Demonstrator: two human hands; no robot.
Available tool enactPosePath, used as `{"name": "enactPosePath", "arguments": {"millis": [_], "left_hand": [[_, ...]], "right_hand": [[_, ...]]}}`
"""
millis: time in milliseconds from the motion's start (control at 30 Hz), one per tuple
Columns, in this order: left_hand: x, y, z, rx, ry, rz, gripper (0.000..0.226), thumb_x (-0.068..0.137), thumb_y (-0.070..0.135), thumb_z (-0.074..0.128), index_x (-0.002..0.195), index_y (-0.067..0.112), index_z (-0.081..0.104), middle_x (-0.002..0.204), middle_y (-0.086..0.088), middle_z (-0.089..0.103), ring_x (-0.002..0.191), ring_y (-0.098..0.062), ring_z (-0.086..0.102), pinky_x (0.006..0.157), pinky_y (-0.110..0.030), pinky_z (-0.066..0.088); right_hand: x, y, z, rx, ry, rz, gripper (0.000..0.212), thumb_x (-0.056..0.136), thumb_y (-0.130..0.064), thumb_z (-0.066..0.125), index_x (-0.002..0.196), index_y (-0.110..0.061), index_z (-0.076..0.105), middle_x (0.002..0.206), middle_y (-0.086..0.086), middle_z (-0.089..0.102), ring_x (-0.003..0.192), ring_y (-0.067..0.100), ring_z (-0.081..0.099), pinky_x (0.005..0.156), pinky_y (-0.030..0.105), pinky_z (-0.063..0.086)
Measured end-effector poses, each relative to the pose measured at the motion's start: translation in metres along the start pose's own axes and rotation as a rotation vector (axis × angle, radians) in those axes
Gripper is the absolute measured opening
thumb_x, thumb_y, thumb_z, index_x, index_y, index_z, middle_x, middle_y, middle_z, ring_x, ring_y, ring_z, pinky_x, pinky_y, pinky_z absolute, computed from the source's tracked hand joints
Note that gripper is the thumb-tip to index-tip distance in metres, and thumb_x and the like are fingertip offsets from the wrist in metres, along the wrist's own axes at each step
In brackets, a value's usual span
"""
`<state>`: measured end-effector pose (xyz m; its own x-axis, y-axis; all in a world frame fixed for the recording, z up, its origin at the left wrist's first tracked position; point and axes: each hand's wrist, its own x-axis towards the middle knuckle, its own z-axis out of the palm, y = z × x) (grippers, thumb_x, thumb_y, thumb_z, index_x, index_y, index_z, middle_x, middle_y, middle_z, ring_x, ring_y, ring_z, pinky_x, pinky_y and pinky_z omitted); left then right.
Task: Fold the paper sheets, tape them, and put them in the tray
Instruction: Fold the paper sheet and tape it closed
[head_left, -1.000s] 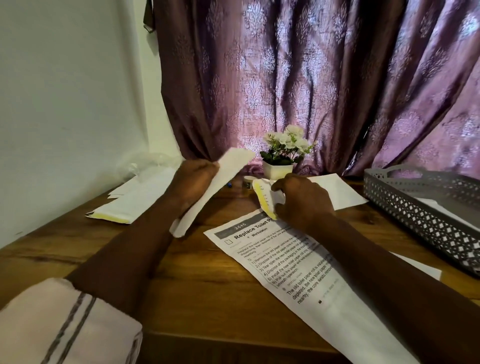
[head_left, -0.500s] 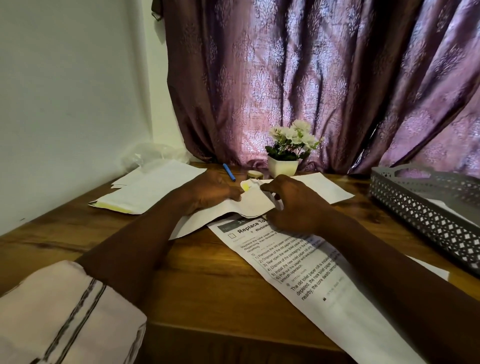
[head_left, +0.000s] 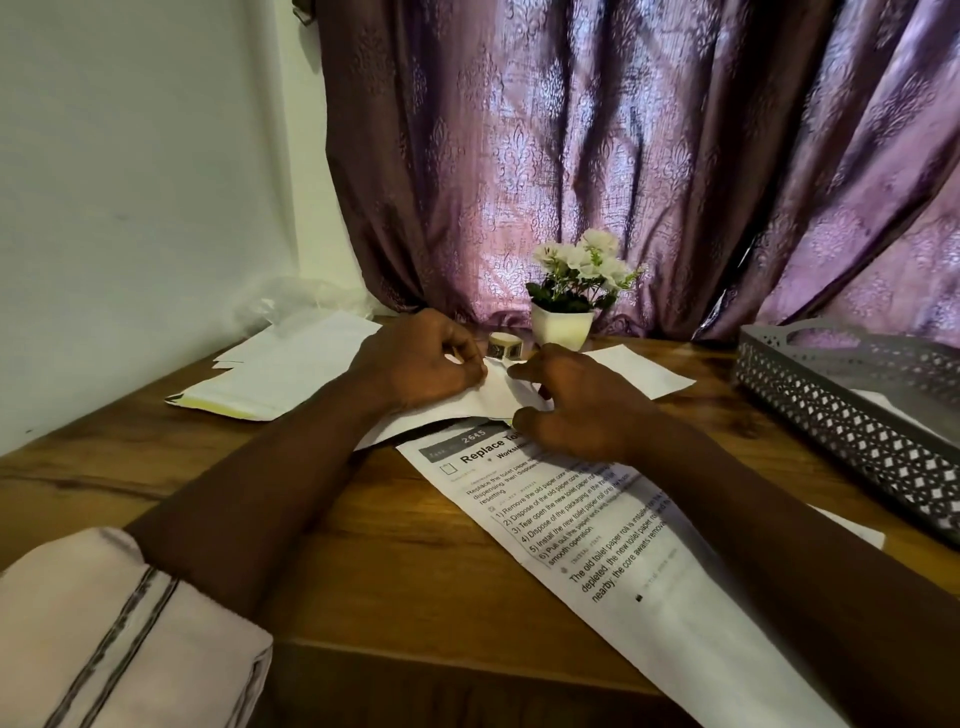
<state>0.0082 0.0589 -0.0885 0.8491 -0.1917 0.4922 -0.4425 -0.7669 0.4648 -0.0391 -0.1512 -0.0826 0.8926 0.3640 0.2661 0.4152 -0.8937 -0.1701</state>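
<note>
- Left grip (head_left: 415, 364) is curled down on the folded sheet (head_left: 498, 397), fingertips at its far edge, pinning it flat. Right grip (head_left: 576, 410) has forefinger and thumb on the sheet's other end. Whether it pinches or only presses, I cannot tell from my feed.
- Why both on it?
- My reading is that one holds the fold closed while the other smooths tape over the seam. I can't make out any tape on the paper itself, though.
- What's around it, biggest first?
- Wooden table (head_left: 363, 571) carries everything. Grey perforated tray (head_left: 831, 415) sits at the right edge, well apart from both grips. A bit of white paper (head_left: 904, 410) shows inside it, but I can't say how many pieces. Printed instruction sheet (head_left: 597, 545) lies unfolded, running toward me under the right forearm, and its top edge meets the folded sheet. Stack of papers (head_left: 280, 374) lies on the left, near the left grip, and I'd guess it's the supply. Small flower pot (head_left: 561, 325) stands at the back. The tape roll (head_left: 504, 345) is just beside it, right behind the grips and handy for another strip.
- So the folded one isn't in the tray yet?
- No, it's on the table between the grips.
</note>
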Motion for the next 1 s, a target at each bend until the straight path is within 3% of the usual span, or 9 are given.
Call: {"name": "enactPosePath", "arguments": {"millis": [133, 233, 333, 433, 533, 667, 767, 900, 1000], "left_hand": [[-0.001, 0.001, 0.005, -0.061, -0.015, 0.018, 0.008, 0.074, 0.047, 0.075, 0.069, 0.041, 0.075, 0.088, 0.017, 0.076, 0.091, -0.007, 0.070, 0.093, -0.040, 0.057], [-0.001, -0.003, 0.014, -0.068, -0.056, 0.033, 0.007, 0.081, 0.034, 0.078, 0.084, 0.029, 0.076, 0.089, 0.014, 0.074, 0.090, -0.005, 0.068, 0.089, -0.034, 0.055], [-0.002, -0.002, 0.022, -0.007, -0.102, 0.113, 0.040, 0.070, 0.053, 0.072, 0.101, 0.030, 0.069, 0.094, 0.010, 0.071, 0.089, -0.011, 0.066, 0.082, -0.038, 0.056], [-0.003, 0.000, 0.025, 0.053, -0.097, 0.176, 0.039, 0.079, 0.047, 0.076, 0.109, 0.025, 0.064, 0.095, 0.008, 0.065, 0.087, -0.011, 0.061, 0.080, -0.037, 0.056], [-0.006, 0.006, 0.025, -0.028, -0.114, 0.170, 0.039, 0.082, 0.022, 0.072, 0.120, 0.023, 0.063, 0.111, 0.004, 0.065, 0.100, -0.013, 0.062, 0.092, -0.038, 0.054], [-0.010, 0.014, 0.015, 0.137, -0.089, 0.165, 0.049, 0.068, 0.039, 0.054, 0.116, 0.035, 0.066, 0.121, 0.006, 0.061, 0.113, -0.019, 0.059, 0.097, -0.038, 0.046], [-0.009, 0.010, 0.004, 0.128, -0.076, 0.116, 0.044, 0.067, 0.043, 0.058, 0.109, 0.034, 0.070, 0.114, 0.010, 0.062, 0.110, -0.020, 0.062, 0.095, -0.038, 0.049], [-0.011, -0.006, 0.006, 0.102, -0.203, 0.070, 0.047, 0.076, 0.030, 0.072, 0.122, 0.025, 0.067, 0.122, 0.004, 0.061, 0.118, -0.019, 0.056, 0.101, -0.035, 0.046], [-0.012, -0.008, 0.014, -0.045, -0.155, 0.107, 0.045, 0.077, 0.023, 0.066, 0.122, 0.017, 0.067, 0.113, 0.008, 0.060, 0.109, -0.012, 0.056, 0.091, -0.027, 0.041]], "right_hand": [[0.003, -0.008, 0.007, 0.059, 0.023, -0.027, 0.057, 0.090, -0.042, 0.067, 0.140, -0.018, 0.058, 0.138, 0.005, 0.055, 0.118, 0.022, 0.057, 0.096, 0.044, 0.051], [0.003, -0.009, 0.011, 0.149, 0.003, -0.056, 0.056, 0.090, -0.043, 0.069, 0.142, -0.024, 0.058, 0.130, -0.001, 0.063, 0.110, 0.018, 0.064, 0.093, 0.042, 0.054], [0.002, -0.005, 0.008, 0.298, 0.060, -0.094, 0.046, 0.094, -0.040, 0.069, 0.136, -0.025, 0.064, 0.116, -0.004, 0.071, 0.096, 0.013, 0.069, 0.088, 0.037, 0.056], [0.006, 0.014, 0.010, 0.225, 0.107, -0.002, 0.044, 0.095, -0.055, 0.060, 0.134, -0.034, 0.065, 0.132, -0.002, 0.068, 0.122, 0.019, 0.061, 0.103, 0.043, 0.047], [0.011, 0.036, 0.018, 0.159, -0.067, 0.139, 0.061, 0.094, -0.072, 0.042, 0.144, -0.039, 0.053, 0.154, 0.001, 0.050, 0.143, 0.026, 0.044, 0.116, 0.048, 0.035], [0.009, 0.044, 0.020, 0.318, -0.067, 0.136, 0.046, 0.103, -0.047, 0.050, 0.145, -0.030, 0.055, 0.156, 0.000, 0.047, 0.143, 0.022, 0.043, 0.115, 0.036, 0.032], [0.008, 0.039, 0.017, 0.162, -0.015, 0.079, 0.045, 0.102, -0.055, 0.044, 0.143, -0.041, 0.054, 0.153, -0.002, 0.050, 0.142, 0.024, 0.042, 0.118, 0.050, 0.029], [0.011, 0.038, 0.020, -0.004, -0.081, -0.006, 0.060, 0.101, -0.068, 0.028, 0.152, -0.039, 0.041, 0.159, -0.005, 0.040, 0.149, 0.017, 0.033, 0.123, 0.053, 0.013], [0.017, 0.037, 0.024, 0.057, -0.095, -0.026, 0.063, 0.098, -0.072, 0.026, 0.145, -0.037, 0.049, 0.145, 0.004, 0.048, 0.139, 0.026, 0.042, 0.117, 0.051, 0.031]]}}
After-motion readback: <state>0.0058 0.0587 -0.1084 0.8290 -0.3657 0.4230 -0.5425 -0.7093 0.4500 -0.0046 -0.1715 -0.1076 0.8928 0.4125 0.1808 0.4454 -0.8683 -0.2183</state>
